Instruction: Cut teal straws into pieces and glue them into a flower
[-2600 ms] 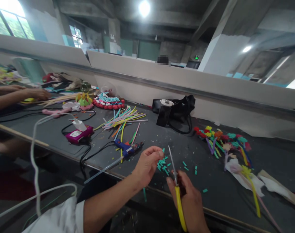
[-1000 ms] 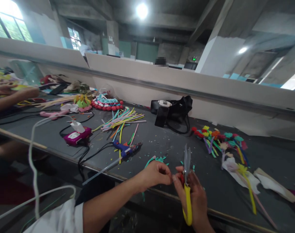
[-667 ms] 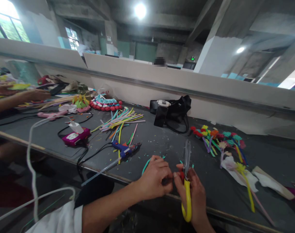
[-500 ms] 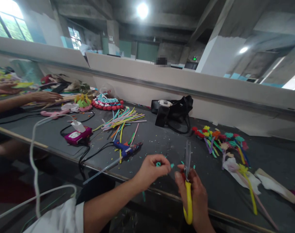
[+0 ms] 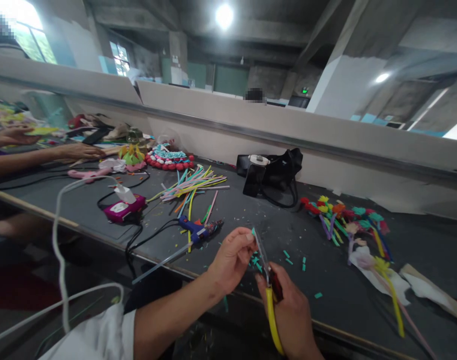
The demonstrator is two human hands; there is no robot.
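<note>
A small teal piece (image 5: 253, 231) is pinched between the thumb and fingers of my left hand (image 5: 231, 259). My right hand (image 5: 293, 315) is wrapped round the yellow-handled scissors (image 5: 272, 317). Their blades point up and to the left, and the tip lies right by the teal piece; whether the blades touch it I cannot make out. Beneath and between the hands, several teal scraps (image 5: 287, 257) are scattered on the dark tabletop (image 5: 228, 207).
Left of my hands lies a blue glue gun (image 5: 195, 230) with its cord. Behind it are coloured strips (image 5: 194, 184) and a magenta power block (image 5: 125, 207). A black bag (image 5: 281, 167) rests by the partition. Cloth flowers (image 5: 341, 212) lie right. A co-worker's hands (image 5: 80, 151) work far left.
My right hand has brought the scissors leftward to my left hand, tilting the blades left. My left hand has turned and risen slightly, and more teal scraps show on the tabletop.
</note>
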